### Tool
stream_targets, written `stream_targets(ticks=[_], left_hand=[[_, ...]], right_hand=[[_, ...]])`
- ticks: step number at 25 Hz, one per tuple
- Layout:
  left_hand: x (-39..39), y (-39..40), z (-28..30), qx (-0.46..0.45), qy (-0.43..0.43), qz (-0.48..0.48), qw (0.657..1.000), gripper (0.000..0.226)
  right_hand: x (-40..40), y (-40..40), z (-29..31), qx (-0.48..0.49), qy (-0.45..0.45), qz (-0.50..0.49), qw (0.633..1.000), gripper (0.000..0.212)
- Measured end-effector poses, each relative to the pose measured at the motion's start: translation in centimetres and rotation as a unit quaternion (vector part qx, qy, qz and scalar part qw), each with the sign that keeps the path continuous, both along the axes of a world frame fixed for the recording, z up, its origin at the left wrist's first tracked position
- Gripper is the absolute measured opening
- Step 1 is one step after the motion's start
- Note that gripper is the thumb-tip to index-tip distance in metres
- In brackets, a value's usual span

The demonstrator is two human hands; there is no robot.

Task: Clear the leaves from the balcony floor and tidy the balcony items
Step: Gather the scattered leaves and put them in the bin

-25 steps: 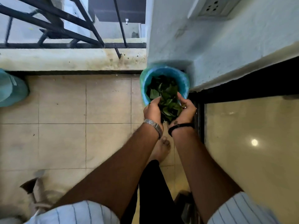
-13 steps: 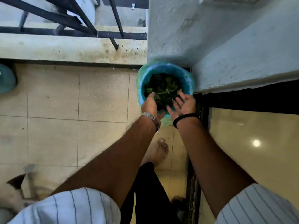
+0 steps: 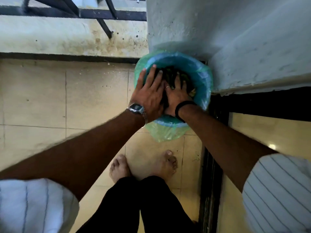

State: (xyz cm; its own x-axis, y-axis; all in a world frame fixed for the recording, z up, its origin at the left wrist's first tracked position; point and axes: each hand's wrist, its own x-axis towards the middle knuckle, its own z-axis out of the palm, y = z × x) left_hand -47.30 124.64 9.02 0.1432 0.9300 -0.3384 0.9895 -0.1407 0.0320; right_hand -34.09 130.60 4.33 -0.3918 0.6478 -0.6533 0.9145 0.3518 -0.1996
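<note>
A blue bin (image 3: 202, 76) lined with a green plastic bag (image 3: 165, 132) stands in the balcony corner against the white wall. Dark green leaves (image 3: 170, 73) fill it. My left hand (image 3: 149, 93), with a watch on its wrist, lies flat with straight fingers over the bin's left side, palm down on the leaves. My right hand (image 3: 178, 91), with a ring and a black wristband, presses flat on the leaves beside it. Both hands hide most of the leaves.
Beige floor tiles (image 3: 75, 101) stretch to the left. A stained low parapet (image 3: 72, 37) with a black railing (image 3: 107, 14) runs along the back. A dark sliding-door track (image 3: 210, 165) and glossy indoor floor lie to the right. My bare feet (image 3: 143, 165) stand just before the bin.
My hands held a bunch of leaves over the bin, dropped it in with palms up, and have turned palm down onto the leaves inside. The view has moved closer.
</note>
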Motion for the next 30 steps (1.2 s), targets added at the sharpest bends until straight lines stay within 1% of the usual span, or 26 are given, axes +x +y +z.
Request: stream_targets(ticks=[2,4,7,8,9,10,13,16,17,19,21,22,23,24,25,26,27,28,29,30], left_hand=[[-1.5,-1.8,-1.3,0.034,-0.016,0.036,0.999,0.091],[-2.4,-2.6,-2.0,0.047,-0.037,0.045,0.997,0.095],[-2.1,-2.0,-2.7,0.047,-0.046,0.041,0.997,0.097],[-1.9,-1.7,-2.8,0.048,-0.043,0.04,0.997,0.097],[-1.8,-1.5,-2.8,0.047,-0.035,0.036,0.998,0.098],[-1.8,-1.6,-2.8,0.046,-0.03,0.033,0.998,0.099],[-1.7,-1.7,-2.7,0.048,-0.033,0.041,0.997,0.1],[-1.6,-1.8,-2.9,0.041,-0.027,0.043,0.998,0.101],[-1.6,-1.9,-3.0,0.039,-0.026,0.044,0.998,0.102],[-1.6,-2.1,-3.1,0.028,-0.025,0.046,0.998,0.102],[-1.5,-2.0,-2.8,0.015,-0.011,0.045,0.999,0.102],[-1.5,-1.8,-2.6,0.008,-0.004,0.042,0.999,0.101],[-1.6,-1.4,-2.3,0.002,0.003,0.039,0.999,0.099],[-1.8,-1.2,-2.0,0.002,0.005,0.036,0.999,0.096],[-1.9,-1.2,-1.7,0.009,-0.007,0.039,0.999,0.092],[-1.9,-1.4,-1.5,0.025,-0.035,0.048,0.998,0.088],[-1.9,-1.8,-1.2,0.051,-0.083,0.073,0.993,0.083],[-1.7,-2.4,-1.1,0.078,-0.146,0.118,0.979,0.08],[-1.4,-3.2,-0.9,0.093,-0.212,0.187,0.955,0.078],[-1.1,-3.9,-0.4,0.087,-0.27,0.277,0.918,0.079]], right_hand=[[-0.6,-0.3,-3.2,0.003,-0.046,0.023,0.999,0.115],[-0.6,0.0,-6.4,-0.001,-0.085,0.037,0.996,0.112],[0.0,0.9,-10.9,-0.03,-0.09,0.035,0.995,0.099],[0.1,1.1,-12.3,-0.03,-0.096,0.043,0.994,0.102],[0.1,1.0,-13.4,-0.025,-0.109,0.05,0.992,0.11],[0.1,0.8,-14.3,-0.024,-0.121,0.043,0.991,0.115],[-0.4,0.8,-15.1,-0.014,-0.134,-0.017,0.991,0.111],[-0.1,0.6,-17.9,-0.029,-0.121,-0.076,0.989,0.117],[-0.2,0.3,-18.6,-0.036,-0.109,-0.084,0.99,0.113],[-0.5,0.0,-19.9,-0.069,-0.085,-0.097,0.989,0.099],[-0.4,0.7,-16.9,-0.1,-0.105,-0.07,0.987,0.088],[-0.2,1.3,-14.6,-0.107,-0.096,-0.051,0.988,0.087],[-0.5,2.3,-12.1,-0.1,-0.077,-0.041,0.991,0.09],[-0.6,3.1,-9.3,-0.085,-0.063,-0.02,0.994,0.099],[-0.3,3.3,-6.3,-0.066,-0.054,0.033,0.996,0.107],[0.3,3.2,-2.9,-0.045,-0.041,0.086,0.994,0.108],[1.4,3.0,0.0,-0.018,-0.008,0.108,0.994,0.098],[2.7,2.7,2.9,0.025,0.04,0.101,0.994,0.081],[4.5,2.0,5.1,0.08,0.097,0.07,0.99,0.064],[6.1,1.1,7.3,0.144,0.142,0.019,0.979,0.054]])
